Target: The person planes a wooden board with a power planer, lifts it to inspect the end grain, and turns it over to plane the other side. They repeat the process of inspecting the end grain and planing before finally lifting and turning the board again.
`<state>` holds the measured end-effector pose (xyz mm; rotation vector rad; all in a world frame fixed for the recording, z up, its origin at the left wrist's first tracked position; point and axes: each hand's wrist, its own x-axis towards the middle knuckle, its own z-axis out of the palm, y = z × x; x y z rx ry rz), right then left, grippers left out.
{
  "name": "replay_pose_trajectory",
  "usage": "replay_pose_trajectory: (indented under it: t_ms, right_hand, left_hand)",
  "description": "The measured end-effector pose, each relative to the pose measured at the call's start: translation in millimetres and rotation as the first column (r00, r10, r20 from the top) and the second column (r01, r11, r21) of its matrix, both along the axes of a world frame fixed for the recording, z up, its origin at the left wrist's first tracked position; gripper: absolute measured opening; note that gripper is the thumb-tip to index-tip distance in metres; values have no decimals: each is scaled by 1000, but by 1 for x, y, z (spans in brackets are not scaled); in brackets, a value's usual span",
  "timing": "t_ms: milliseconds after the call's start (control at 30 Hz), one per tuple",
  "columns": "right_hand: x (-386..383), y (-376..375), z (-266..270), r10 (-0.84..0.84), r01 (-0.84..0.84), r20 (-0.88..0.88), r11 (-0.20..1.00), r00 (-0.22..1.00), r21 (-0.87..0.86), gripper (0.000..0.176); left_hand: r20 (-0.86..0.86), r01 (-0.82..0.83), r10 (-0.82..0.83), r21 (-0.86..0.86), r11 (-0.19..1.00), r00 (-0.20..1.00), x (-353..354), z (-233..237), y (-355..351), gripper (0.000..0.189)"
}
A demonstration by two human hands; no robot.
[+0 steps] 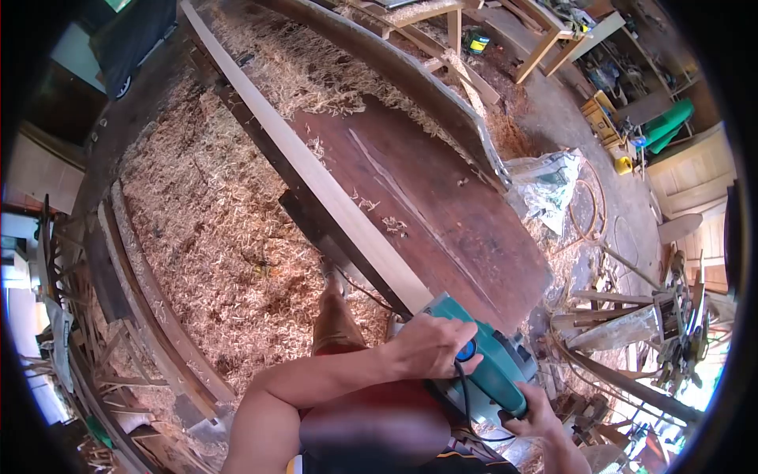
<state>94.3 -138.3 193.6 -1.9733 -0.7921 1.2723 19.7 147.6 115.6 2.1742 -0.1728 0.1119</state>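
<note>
A teal electric planer (497,355) rests on the near end of a long pale wooden board (316,178). My left hand (433,347) is closed around the front part of the planer, beside a round blue knob or cap. My right hand (535,411) wraps round the planer's rear handle. A dark cord (466,395) hangs from the tool near my left hand. The board stretches away toward the upper left, over a reddish-brown work surface (442,213). The planer's underside is hidden.
Curly wood shavings (213,237) cover the floor to the left. A long curved plank (410,71) lies along the far side. Nearby are a crumpled plastic bag (553,182), a coiled hose (588,209), a wooden bench (545,47) and stacked timber (150,300).
</note>
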Motion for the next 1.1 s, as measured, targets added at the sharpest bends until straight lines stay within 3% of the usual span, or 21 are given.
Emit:
replay_pose_trajectory:
  t_ms: [133,167,267,367,400,500,600,700,767,833,900,1000,1033,1100]
  right_hand:
    - [5,50,4,19,-19,112,1000,994,0,44]
    - [7,65,-1,18,-19,101,1000,995,10,39]
    - [23,128,-7,57,-58,73,998,996,6,35]
    - [33,212,-8,58,-70,100,990,993,123,33]
    - [36,240,-8,46,-60,98,987,994,148,33]
    - [45,330,-11,13,-34,96,973,995,227,32]
    - [55,425,-20,-7,-18,83,954,997,299,32]
    - [65,523,-29,-26,1,67,938,997,347,31]
    - [74,593,-35,-49,18,68,919,996,394,30]
    - [82,662,-35,-35,-6,98,922,995,387,29]
    - [93,730,-37,-14,-30,108,918,994,396,28]
    - [108,829,-29,3,-6,11,939,1000,343,27]
    - [117,863,-38,10,-18,23,932,1000,363,28]
    - [122,900,-48,28,-39,35,914,999,404,31]
  left_hand:
    - [8,197,-196,-56,979,980,14,-1,53,37]
    - [47,140,-137,-73,988,990,13,-6,69,38]
    - [276,-231,270,-165,959,922,0,-14,116,43]
    - [30,-602,627,-244,760,779,-39,-30,177,41]
    - [-78,-710,721,-279,647,688,-50,-49,192,37]
    - [-195,-867,896,-400,298,398,-57,-99,235,31]
    - [37,-941,978,-266,207,205,-55,-194,277,31]
    - [-313,-815,843,-534,224,437,-69,-262,294,33]
    - [-661,-883,591,-281,375,462,-53,-219,328,34]
    - [-726,-852,559,-73,518,402,-31,-162,353,36]
    - [-333,-831,763,-286,478,554,-27,-161,344,39]
    - [-361,-796,715,-366,482,599,-39,-215,341,41]
    - [-326,-781,709,-254,571,625,-40,-214,350,41]
    - [-567,-757,513,-378,533,644,-40,-185,376,40]
